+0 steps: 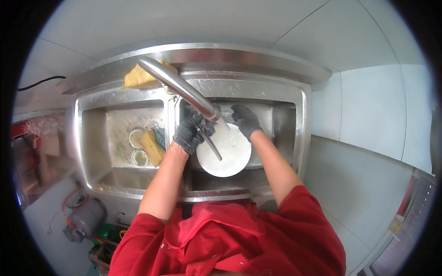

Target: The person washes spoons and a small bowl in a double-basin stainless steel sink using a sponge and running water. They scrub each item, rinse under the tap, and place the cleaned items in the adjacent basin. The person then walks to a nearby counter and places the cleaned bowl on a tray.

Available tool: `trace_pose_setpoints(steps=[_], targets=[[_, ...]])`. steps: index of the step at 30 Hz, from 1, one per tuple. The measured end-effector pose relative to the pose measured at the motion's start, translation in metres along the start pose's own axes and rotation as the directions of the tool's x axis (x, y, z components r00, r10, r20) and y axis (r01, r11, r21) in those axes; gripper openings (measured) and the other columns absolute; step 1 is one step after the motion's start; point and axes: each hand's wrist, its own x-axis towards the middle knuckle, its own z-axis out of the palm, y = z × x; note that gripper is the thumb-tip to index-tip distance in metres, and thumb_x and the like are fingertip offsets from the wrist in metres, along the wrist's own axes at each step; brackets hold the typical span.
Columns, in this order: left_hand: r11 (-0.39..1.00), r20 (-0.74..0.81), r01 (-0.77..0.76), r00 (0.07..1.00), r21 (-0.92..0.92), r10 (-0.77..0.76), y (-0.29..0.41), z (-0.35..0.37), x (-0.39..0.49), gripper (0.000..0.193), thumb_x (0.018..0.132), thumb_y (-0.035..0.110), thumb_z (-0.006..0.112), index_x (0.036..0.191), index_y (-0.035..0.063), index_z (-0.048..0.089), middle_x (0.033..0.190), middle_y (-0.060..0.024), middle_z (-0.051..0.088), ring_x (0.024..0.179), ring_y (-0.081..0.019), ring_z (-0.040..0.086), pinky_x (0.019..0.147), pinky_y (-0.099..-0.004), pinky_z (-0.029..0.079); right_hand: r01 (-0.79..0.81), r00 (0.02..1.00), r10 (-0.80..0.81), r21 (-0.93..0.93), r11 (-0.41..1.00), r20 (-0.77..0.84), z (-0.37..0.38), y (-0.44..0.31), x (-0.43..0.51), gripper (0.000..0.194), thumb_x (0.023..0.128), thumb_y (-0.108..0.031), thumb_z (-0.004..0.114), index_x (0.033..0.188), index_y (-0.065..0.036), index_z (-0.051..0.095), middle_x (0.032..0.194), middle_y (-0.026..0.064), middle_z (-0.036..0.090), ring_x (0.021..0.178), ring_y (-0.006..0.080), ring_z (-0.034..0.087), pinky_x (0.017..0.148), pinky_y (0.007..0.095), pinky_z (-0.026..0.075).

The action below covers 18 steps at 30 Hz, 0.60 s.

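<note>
My left hand (190,134), in a black glove, grips a slender metal utensil (211,145) whose tip points down across a round white plate (226,155). The utensil's exact kind is unclear. Against the plate's upper right rim lies my right hand (246,120), also gloved in black; its fingers reach past the rim, and I cannot tell whether they grip it. Water runs from the metal faucet (183,88) onto the upper part of the plate. Both hands and the plate are over the right basin (285,138) of a stainless steel sink.
The left basin (114,117) holds a yellow sponge (152,147), a dark scouring pad (159,135) and two small round containers (140,158) among green scraps. A larger yellow sponge (140,76) sits behind the faucet. A grey gas cylinder (88,215) stands on the floor at left.
</note>
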Motion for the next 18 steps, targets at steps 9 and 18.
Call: trace_pose_setpoints(steps=[9,18], targets=[[0.974,-0.136,0.101,0.988,0.204,-0.074,0.01,0.001,-0.016,0.029,0.087,0.006,0.059,0.115,0.0017,0.052,0.092,-0.0111,0.062,0.064,-0.0237,0.064,0.052,-0.0336,0.057,-0.091,0.908,0.044,0.095,0.991,0.417,0.081,-0.002,0.102,0.039,0.084,-0.007,0.053,0.123,-0.008,0.054,0.128,0.018,0.051,0.11,0.0328,0.053,0.096,0.0387,0.042],[0.951,-0.255,0.072,0.967,0.3,0.007,-0.002,0.006,-0.005,0.018,0.086,0.008,0.061,0.101,0.0022,0.053,0.085,-0.0104,0.061,0.051,-0.0187,0.058,0.039,-0.0287,0.047,0.482,0.86,-0.508,-0.387,0.786,0.039,-0.019,-0.024,0.027,0.02,0.081,-0.003,0.054,0.097,-0.009,0.065,0.097,0.0129,0.065,0.093,0.0314,0.061,0.084,0.0396,0.048]])
